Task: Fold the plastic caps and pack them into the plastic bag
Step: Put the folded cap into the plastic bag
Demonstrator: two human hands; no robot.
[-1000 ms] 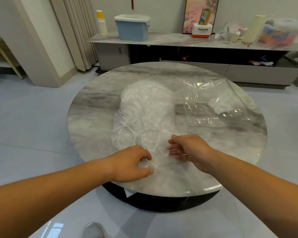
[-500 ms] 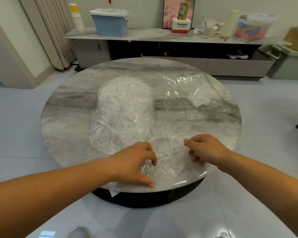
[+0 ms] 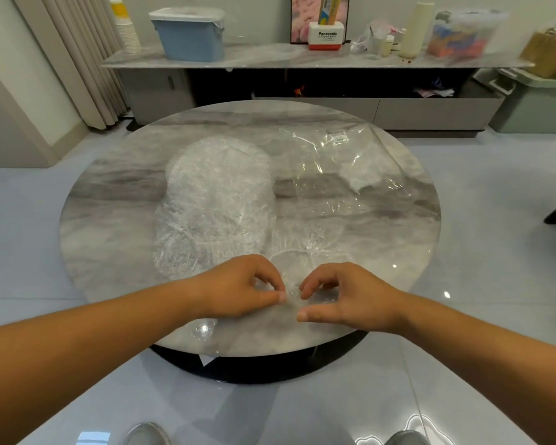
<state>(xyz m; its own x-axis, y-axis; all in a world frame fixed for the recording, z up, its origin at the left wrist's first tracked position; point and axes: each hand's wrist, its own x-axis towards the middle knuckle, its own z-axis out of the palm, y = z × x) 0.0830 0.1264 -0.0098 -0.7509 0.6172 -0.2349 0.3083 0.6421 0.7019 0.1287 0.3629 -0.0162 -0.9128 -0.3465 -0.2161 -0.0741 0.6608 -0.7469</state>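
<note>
A single cap (image 3: 302,261) lies flat on the worktop (image 3: 109,200), just right of the near end of the pile of caps (image 3: 219,194). The left hand (image 3: 247,287) pinches its near rim in a closed grip. The right hand (image 3: 341,293) curls more loosely round the same rim. The cap spreads away from both grips, so the fold probably goes forward. The plastic bag (image 3: 350,175), right of the pile, is nearer the right hand.

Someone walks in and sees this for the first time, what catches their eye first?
The left hand and right hand nearly touch at the near edge of the marble table, pinching a clear plastic cap. Behind them a crinkled white pile of caps fills the middle, with the glossy plastic bag lying to its right.
</note>
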